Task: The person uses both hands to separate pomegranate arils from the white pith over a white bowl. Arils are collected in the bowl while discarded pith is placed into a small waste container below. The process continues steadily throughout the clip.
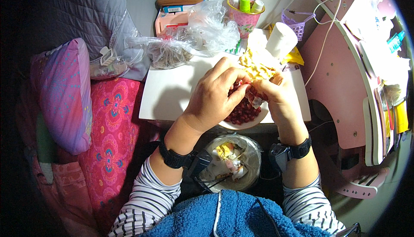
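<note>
My right hand (277, 96) holds a piece of pomegranate (257, 95) with red seeds and pale membrane. The thumb and fingers of my left hand (217, 92) pinch at the near-left edge of the same piece; my fingers partly hide it. Right below both hands, a white bowl (235, 127) with many loose pomegranate seeds (243, 114) stands at the front edge of the small white table (171, 91). Just beyond my fingertips lies a heap of yellowish pomegranate peel and membrane (257, 62).
A lined waste bin (255, 169) with scraps stands below the table edge. Knotted plastic bags (171, 50), a toilet paper roll (282, 40) and a pink cup (245, 20) line the back. To the right is a pink shelf unit (343, 84); at left, a purple cushion (63, 94).
</note>
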### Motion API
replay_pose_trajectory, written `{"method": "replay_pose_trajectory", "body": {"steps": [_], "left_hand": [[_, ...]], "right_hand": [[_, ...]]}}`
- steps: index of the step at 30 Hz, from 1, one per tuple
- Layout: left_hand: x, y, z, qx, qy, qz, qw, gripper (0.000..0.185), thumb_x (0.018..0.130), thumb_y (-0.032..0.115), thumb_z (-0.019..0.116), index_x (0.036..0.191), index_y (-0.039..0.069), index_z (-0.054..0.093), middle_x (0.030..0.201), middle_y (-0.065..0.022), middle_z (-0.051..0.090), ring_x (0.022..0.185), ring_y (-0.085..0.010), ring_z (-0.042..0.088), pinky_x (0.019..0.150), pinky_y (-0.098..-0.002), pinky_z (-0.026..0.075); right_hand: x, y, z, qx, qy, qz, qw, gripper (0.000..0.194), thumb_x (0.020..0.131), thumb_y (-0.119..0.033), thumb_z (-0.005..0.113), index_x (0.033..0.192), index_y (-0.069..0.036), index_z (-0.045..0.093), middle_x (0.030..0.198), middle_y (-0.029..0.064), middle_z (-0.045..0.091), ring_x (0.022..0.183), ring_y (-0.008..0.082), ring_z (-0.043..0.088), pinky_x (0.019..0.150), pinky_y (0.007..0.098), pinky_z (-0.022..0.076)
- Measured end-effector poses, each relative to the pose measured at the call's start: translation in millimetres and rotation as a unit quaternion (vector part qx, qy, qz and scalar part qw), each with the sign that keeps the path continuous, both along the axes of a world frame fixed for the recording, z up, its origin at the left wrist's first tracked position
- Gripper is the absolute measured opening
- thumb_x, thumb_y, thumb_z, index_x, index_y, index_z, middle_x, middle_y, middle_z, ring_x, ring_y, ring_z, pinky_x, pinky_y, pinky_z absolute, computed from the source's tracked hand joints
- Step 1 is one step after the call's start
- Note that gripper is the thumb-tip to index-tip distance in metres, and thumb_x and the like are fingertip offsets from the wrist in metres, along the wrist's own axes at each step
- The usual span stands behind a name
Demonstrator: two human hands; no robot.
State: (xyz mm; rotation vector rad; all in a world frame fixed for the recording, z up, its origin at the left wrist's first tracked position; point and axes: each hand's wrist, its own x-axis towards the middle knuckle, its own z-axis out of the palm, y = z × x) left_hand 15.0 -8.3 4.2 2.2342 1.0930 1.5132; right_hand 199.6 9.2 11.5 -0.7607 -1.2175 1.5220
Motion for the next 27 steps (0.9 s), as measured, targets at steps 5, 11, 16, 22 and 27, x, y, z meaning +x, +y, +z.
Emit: {"method": "replay_pose_trajectory", "body": {"steps": [5, 11, 16, 22, 27], "left_hand": [[-0.2, -0.7, 0.0, -0.029, 0.018, -0.002, 0.999, 0.017, 0.088, 0.005, 0.071, 0.101, 0.005, 0.060, 0.099, -0.0157, 0.057, 0.086, -0.0366, 0.063, 0.075, -0.0440, 0.052], [1.4, -2.1, -0.1, -0.032, 0.024, 0.008, 0.999, 0.020, 0.087, 0.006, 0.071, 0.103, 0.005, 0.059, 0.102, -0.0167, 0.057, 0.090, -0.0388, 0.062, 0.079, -0.0456, 0.051], [1.9, -1.8, 0.0, -0.016, 0.022, 0.006, 1.000, 0.022, 0.085, 0.006, 0.071, 0.103, 0.005, 0.058, 0.102, -0.0172, 0.056, 0.091, -0.0392, 0.061, 0.080, -0.0459, 0.051], [2.1, -4.4, 1.1, -0.037, 0.021, 0.014, 0.999, 0.025, 0.081, 0.005, 0.072, 0.102, 0.006, 0.058, 0.100, -0.0164, 0.056, 0.088, -0.0383, 0.061, 0.078, -0.0457, 0.051], [1.7, -6.7, 1.9, -0.045, 0.035, 0.033, 0.998, 0.025, 0.079, 0.008, 0.074, 0.099, 0.006, 0.059, 0.098, -0.0152, 0.057, 0.087, -0.0371, 0.062, 0.076, -0.0457, 0.052]], "right_hand": [[-0.8, -0.2, 1.1, 0.007, 0.002, -0.004, 1.000, 0.049, 0.088, -0.005, 0.066, 0.135, 0.004, 0.056, 0.125, 0.0108, 0.068, 0.107, 0.0158, 0.067, 0.096, 0.0309, 0.0524], [-5.8, 1.1, -2.1, 0.033, 0.019, -0.031, 0.999, 0.047, 0.087, -0.005, 0.066, 0.132, 0.004, 0.057, 0.123, 0.0109, 0.068, 0.107, 0.0161, 0.067, 0.095, 0.0308, 0.0526], [-5.8, 1.5, -1.1, 0.037, 0.018, -0.022, 0.999, 0.046, 0.086, -0.004, 0.065, 0.131, 0.004, 0.056, 0.122, 0.0113, 0.068, 0.107, 0.0160, 0.067, 0.095, 0.0311, 0.0528], [-6.6, -0.5, -2.5, 0.025, 0.003, -0.048, 0.999, 0.047, 0.083, -0.002, 0.068, 0.128, 0.005, 0.057, 0.118, 0.0113, 0.068, 0.104, 0.0162, 0.067, 0.093, 0.0307, 0.0534], [-8.7, -0.3, -3.7, 0.042, -0.008, -0.065, 0.997, 0.047, 0.082, -0.003, 0.069, 0.126, 0.005, 0.056, 0.116, 0.0112, 0.068, 0.101, 0.0160, 0.067, 0.090, 0.0296, 0.0536]]}}
